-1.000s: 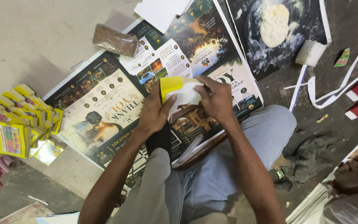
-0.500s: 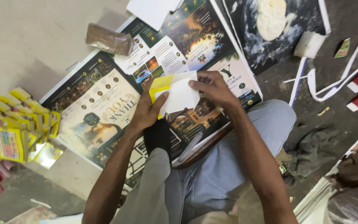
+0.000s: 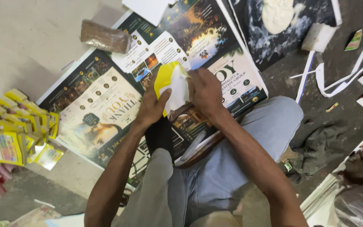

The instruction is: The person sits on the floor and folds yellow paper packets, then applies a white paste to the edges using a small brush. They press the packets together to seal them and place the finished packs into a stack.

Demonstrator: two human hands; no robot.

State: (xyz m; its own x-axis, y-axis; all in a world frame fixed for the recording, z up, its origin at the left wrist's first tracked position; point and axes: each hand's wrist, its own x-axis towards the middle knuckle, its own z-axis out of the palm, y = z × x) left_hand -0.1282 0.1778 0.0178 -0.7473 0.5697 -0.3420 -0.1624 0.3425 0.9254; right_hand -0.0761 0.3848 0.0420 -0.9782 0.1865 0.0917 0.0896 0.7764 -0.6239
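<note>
Hands meet above the lap: left hand [image 3: 152, 107] and right hand [image 3: 204, 92], fingers pinching a yellow-and-white paper packet [image 3: 171, 86] between them, over glossy dark printed posters [image 3: 101, 113]. Stacked yellow paper packets [image 3: 11, 126] lie on the floor at left; a brown wrapped block [image 3: 106, 37] sits above.

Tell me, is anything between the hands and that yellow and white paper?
No. Both the left hand and right hand already touch the folded yellow-and-white paper piece; nothing visible lies between them.
</note>
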